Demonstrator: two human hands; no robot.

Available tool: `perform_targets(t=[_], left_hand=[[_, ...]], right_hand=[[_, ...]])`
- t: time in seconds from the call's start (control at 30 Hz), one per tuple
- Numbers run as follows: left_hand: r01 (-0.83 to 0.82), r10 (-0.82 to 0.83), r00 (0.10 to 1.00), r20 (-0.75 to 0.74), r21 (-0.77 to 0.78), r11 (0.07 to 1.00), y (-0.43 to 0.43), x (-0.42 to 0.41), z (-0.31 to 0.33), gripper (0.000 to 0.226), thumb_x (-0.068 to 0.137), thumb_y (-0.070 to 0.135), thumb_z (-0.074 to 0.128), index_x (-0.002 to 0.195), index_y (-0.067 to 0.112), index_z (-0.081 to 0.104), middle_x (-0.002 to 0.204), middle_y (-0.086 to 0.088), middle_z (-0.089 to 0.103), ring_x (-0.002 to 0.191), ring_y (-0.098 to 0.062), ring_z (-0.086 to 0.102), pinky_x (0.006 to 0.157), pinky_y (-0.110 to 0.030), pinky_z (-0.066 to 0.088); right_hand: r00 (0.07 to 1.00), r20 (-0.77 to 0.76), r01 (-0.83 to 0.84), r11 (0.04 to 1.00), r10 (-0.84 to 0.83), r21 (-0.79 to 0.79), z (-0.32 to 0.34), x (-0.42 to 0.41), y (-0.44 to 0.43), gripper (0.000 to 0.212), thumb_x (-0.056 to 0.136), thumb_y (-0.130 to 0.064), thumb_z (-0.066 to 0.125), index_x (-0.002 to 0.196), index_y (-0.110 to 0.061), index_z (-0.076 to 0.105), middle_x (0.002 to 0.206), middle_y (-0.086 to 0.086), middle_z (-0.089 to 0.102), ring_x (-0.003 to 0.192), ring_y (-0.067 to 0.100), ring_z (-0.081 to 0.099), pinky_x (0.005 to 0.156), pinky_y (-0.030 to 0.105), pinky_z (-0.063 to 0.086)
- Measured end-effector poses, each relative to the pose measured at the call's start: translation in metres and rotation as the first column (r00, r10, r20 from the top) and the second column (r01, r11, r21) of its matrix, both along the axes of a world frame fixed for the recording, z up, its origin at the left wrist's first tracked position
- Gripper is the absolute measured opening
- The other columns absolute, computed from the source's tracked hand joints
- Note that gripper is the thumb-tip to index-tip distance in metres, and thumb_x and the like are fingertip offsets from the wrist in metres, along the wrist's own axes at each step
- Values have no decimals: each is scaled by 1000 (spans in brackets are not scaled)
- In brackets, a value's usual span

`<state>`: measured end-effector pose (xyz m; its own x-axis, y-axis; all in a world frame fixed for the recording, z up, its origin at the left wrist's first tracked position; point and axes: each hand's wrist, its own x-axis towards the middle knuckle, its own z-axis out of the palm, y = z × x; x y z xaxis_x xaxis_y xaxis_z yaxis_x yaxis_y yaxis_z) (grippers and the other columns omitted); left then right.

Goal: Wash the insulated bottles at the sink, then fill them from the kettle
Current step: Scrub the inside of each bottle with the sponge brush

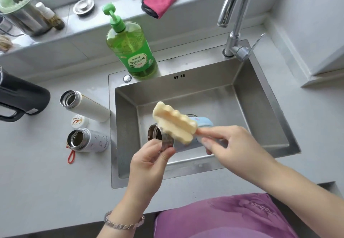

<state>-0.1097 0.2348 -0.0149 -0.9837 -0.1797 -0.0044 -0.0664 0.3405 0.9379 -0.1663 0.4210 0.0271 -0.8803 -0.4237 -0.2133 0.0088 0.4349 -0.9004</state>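
Nearest the lens on my remote feed was a fold of purple clothing point(223, 217), and just past it the bracelet point(123, 221) on the left wrist, both on the near side of the sink point(260, 92).

Over the sink basin, the left hand point(149, 161) pinched the steel neck of the blue bottle point(186, 144) between thumb and fingers, with the bottle lying on its side and its mouth pointing toward the sink's left wall. The right hand point(234, 142) had its fingers wrapped on the handle of the sponge brush point(175, 124). The yellow foam head sat just above the bottle's mouth, not inside it.

So my read was we were early in the washing. One bottle was mid-scrub at best. The tap point(236, 14) at the sink's back right corner showed no water coming out that I could see, and the soap bottle point(134, 51) stood on the sink's back rim.

Left of the sink, the white bottle point(87, 105) and the patterned bottle point(89, 140) stood on the counter with their tops off and a loose lid point(80, 120) between them. Couldn't tell if either was washed already.

Filling looked like it hadn't started. The kettle point(22, 98) sat well off to the sink's left, beyond those two bottles, with nobody touching it. I'd guess most of the job was left: finish this one, maybe do the other two, then pour.
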Motion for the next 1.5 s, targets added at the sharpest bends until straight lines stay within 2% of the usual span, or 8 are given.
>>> perform_targets(t=[0.13, 0.3, 0.43, 0.57, 1.0, 1.13, 1.33, 1.5], left_hand=[[46, -51, 996, -73, -70, 996, -3, 2, 2, 16, 80, 30, 59, 66, 23, 55, 65, 17, 49, 62, 0, 43, 57, -11, 34], [67, -77, 993, -88, -104, 992, -2, -1, 1, 14, 80, 28, 58, 67, 27, 54, 68, 26, 49, 64, 3, 46, 60, -8, 34], [78, -93, 989, -120, -122, 990, -7, -1, 4, 16, 80, 26, 58, 67, 31, 52, 68, 26, 49, 63, 4, 46, 60, -7, 33], [82, -96, 988, -120, -119, 990, -5, -1, 1, 16, 81, 26, 58, 66, 29, 52, 68, 25, 49, 63, 4, 45, 60, -7, 33], [228, -243, 965, -98, -147, 963, -11, 7, 4, 17, 88, 46, 54, 75, 36, 50, 75, 31, 50, 68, 7, 45, 64, -4, 33], [194, -208, 974, -89, -145, 970, -11, 6, 2, 18, 86, 40, 58, 72, 31, 52, 72, 26, 49, 66, 4, 45, 62, -7, 34], [-135, 134, 991, 20, 83, 987, -16, 6, -5, 38, 75, 51, 63, 70, 13, 62, 73, -16, 57, 72, -16, 49, 67, -27, 40], [-147, 102, 985, 140, 360, 921, -8, 3, -1, 39, 63, 65, 71, 85, 33, 76, 92, 1, 71, 91, -18, 64, 85, -33, 49]], right_hand=[[976, 121, 166, 975, -184, 148, -17, -21, 21, 27, 88, -12, 57, 104, -28, 70, 52, -9, 57, 49, -5, 50, 50, 7, 36], [981, 194, 38, 997, -24, -70, 1, -4, 6, 29, 88, -9, 54, 96, -33, 69, 51, -8, 51, 39, 1, 42, 44, 7, 29], [937, 289, 167, 979, -195, 121, -18, -21, 28, 25, 91, -9, 54, 110, -19, 67, 57, -1, 52, 32, 1, 38, 37, 10, 27], [966, 257, 52, 997, -33, -65, -1, -7, 8, 31, 90, -8, 54, 91, -37, 66, 52, -8, 50, 37, 0, 39, 41, 9, 29], [899, 437, -92, 958, -38, 272, -23, -33, 32, 27, 91, -18, 53, 113, -27, 65, 58, -3, 52, 42, 10, 32, 38, 17, 24], [882, 471, -17, 1000, 6, 19, -13, -27, 19, 26, 91, -11, 51, 104, -30, 64, 55, -3, 47, 35, 6, 28, 36, 15, 21], [780, 502, 351, 925, -373, 143, -54, -15, 33, 24, 92, -21, 55, 115, -17, 60, 69, 3, 58, 32, 4, 28, 34, 14, 21], [587, 762, 507, 858, -273, -83, -55, -11, 8, 47, 73, -51, 58, 108, -19, 61, 95, 13, 66, 51, 11, 52, 32, 13, 25]])
